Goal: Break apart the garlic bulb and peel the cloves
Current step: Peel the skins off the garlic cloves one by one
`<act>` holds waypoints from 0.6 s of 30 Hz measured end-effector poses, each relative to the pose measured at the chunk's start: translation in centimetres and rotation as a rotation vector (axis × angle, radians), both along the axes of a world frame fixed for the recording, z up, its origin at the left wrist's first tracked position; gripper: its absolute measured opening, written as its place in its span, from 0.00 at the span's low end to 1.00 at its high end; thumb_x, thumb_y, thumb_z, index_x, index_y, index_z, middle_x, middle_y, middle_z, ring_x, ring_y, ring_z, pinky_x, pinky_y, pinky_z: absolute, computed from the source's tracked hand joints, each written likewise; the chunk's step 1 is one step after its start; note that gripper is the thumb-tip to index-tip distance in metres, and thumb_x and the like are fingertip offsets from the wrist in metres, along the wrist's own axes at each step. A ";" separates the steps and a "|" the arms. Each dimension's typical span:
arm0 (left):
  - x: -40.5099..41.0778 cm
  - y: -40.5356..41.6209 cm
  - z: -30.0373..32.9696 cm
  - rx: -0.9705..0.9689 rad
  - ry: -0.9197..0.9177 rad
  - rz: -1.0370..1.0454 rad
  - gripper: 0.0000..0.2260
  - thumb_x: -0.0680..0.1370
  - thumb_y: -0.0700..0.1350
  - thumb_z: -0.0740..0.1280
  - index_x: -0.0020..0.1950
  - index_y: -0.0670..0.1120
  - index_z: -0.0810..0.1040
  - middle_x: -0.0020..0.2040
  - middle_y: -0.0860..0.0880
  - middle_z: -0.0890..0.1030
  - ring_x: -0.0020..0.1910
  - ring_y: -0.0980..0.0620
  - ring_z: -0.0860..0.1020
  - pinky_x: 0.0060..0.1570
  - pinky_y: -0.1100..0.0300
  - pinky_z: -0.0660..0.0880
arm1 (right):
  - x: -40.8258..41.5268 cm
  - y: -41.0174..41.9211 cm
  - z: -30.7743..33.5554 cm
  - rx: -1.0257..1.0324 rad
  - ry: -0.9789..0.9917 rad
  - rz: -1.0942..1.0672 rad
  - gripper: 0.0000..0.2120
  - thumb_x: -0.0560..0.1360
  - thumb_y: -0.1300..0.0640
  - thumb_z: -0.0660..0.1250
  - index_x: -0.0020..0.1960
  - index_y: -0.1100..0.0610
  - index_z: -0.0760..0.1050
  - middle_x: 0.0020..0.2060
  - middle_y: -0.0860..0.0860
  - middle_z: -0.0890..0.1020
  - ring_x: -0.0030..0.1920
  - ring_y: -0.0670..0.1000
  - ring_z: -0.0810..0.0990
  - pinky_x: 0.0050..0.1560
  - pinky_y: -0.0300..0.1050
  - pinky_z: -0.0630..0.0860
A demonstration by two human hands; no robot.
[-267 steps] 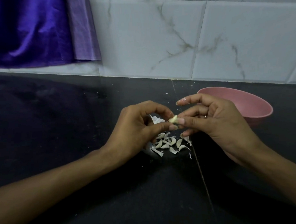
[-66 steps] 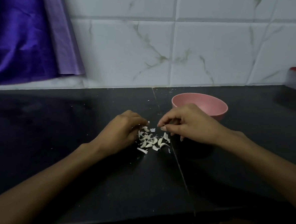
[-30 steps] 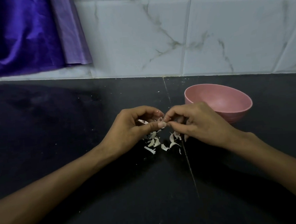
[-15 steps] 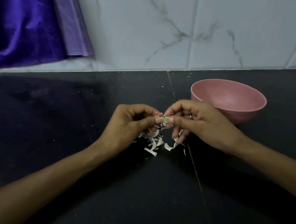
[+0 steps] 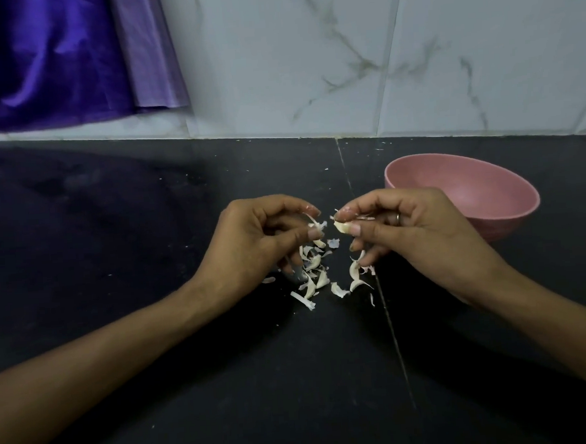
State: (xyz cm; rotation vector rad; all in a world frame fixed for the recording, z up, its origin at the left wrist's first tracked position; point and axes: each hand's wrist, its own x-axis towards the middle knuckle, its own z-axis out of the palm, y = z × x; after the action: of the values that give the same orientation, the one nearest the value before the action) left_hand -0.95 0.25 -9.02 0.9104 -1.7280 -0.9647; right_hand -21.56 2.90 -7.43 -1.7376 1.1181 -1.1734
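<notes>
The garlic clove [image 5: 342, 226] is small, pale cream and a bit glossy, held up above the counter [image 5: 148, 230] between the thumb and forefinger of the right hand [image 5: 409, 235]. That grip is tight, fingers curled in, with a ring showing on one finger. Just beside it, not touching, the left hand [image 5: 262, 244] pinches a thin papery strip of skin [image 5: 315, 224], whitish and curling down past the thumb, so that grip is closed on the peel.

Under both hands there's a loose scatter of peels [image 5: 317, 278] on the dark counter, curved off-white slivers, some maybe cloves, hard to tell. A pink bowl [image 5: 509, 188] sits right behind the right hand; can't see anything inside from this angle. White marbled tiles [image 5: 308, 49] run along the back, and a purple cloth [image 5: 51, 58] hangs at the far left.
</notes>
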 end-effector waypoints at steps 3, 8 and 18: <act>-0.1 0.2 -0.2 0.007 -0.012 0.008 0.10 0.69 0.46 0.74 0.47 0.43 0.82 0.36 0.45 0.85 0.27 0.48 0.80 0.26 0.61 0.75 | 0.2 0.0 -0.2 -0.009 0.007 0.000 0.08 0.74 0.68 0.70 0.50 0.59 0.83 0.38 0.52 0.85 0.37 0.50 0.85 0.38 0.42 0.83; 0.2 0.2 -0.1 -0.081 -0.106 0.089 0.10 0.68 0.53 0.74 0.42 0.48 0.85 0.28 0.48 0.81 0.23 0.54 0.77 0.26 0.64 0.73 | 0.3 0.0 -0.4 -0.019 0.001 -0.017 0.11 0.73 0.69 0.71 0.49 0.54 0.83 0.44 0.49 0.86 0.41 0.50 0.86 0.42 0.41 0.82; 0.0 0.3 -0.2 -0.094 -0.175 0.012 0.10 0.74 0.39 0.73 0.54 0.48 0.84 0.39 0.55 0.85 0.25 0.57 0.79 0.25 0.67 0.73 | 0.5 0.0 -0.6 0.069 -0.152 0.014 0.14 0.72 0.75 0.69 0.50 0.59 0.81 0.43 0.55 0.86 0.44 0.54 0.87 0.45 0.42 0.83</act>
State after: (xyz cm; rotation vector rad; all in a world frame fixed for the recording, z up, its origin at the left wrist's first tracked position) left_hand -0.97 0.59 -9.19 0.9659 -1.8957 -0.8080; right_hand -21.08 2.94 -8.07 -1.5740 1.0411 -1.2228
